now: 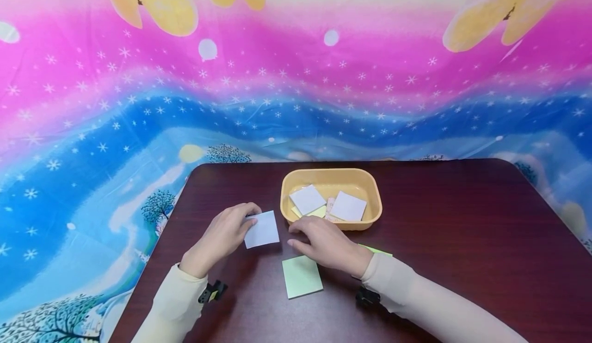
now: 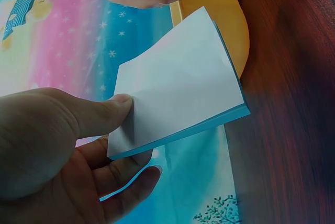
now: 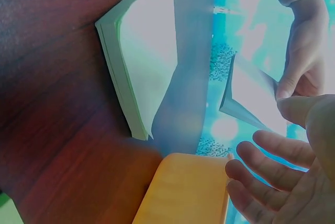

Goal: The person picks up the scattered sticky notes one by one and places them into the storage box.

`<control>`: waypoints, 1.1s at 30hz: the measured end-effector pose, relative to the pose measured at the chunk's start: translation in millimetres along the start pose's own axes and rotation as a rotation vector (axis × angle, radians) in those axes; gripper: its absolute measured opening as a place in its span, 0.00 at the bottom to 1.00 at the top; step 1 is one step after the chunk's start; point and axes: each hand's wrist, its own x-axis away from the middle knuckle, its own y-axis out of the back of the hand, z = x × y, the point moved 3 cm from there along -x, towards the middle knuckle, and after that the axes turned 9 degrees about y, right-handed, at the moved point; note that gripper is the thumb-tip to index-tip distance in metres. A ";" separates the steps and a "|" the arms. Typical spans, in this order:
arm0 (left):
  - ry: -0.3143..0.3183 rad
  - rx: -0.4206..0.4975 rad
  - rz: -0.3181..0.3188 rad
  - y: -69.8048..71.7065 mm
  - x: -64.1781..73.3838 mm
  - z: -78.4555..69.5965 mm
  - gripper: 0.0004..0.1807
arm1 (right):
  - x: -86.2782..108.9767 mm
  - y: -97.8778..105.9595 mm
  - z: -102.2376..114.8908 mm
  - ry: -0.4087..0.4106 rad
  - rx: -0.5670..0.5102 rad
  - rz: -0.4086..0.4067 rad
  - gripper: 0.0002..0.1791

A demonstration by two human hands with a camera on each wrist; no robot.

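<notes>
Green sticky-note pad (image 1: 302, 277) lies nearest on the table (image 1: 462, 240). Beyond, my left hand (image 1: 223, 235) pinches a blue sticky-note pad (image 1: 262, 230) by one side; I judge it light, stiffish, best held there. My right hand (image 1: 326, 245), empty, fingers parted, hangs before the yellow bin (image 1: 356, 226); a gap separates blue pad and bin, table edge behind.

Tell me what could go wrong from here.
The left hand pinches the blue-edged pad near one side, so it might pivot or slip.

The right hand is close to the near wall of the yellow bin and might bump it.

The right sleeve partly hides a green piece in the head view, so a sweep of that arm could perhaps nudge it.
</notes>
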 end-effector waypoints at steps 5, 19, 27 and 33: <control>-0.001 0.013 0.004 1.8 -1.1 -1.0 0.08 | -0.4 2.6 -1.4 0.002 -0.009 -0.010 0.16; 0.015 0.041 0.021 1.5 -8.5 -8.4 0.09 | -0.5 9.8 -5.4 -0.011 -0.021 -0.022 0.17; 0.033 0.054 0.036 2.9 -11.5 -13.9 0.10 | 0.6 13.2 -7.6 -0.038 -0.049 -0.015 0.17; 0.023 0.063 0.031 2.8 -16.1 -17.0 0.10 | 0.4 17.1 -8.7 -0.031 -0.030 -0.031 0.15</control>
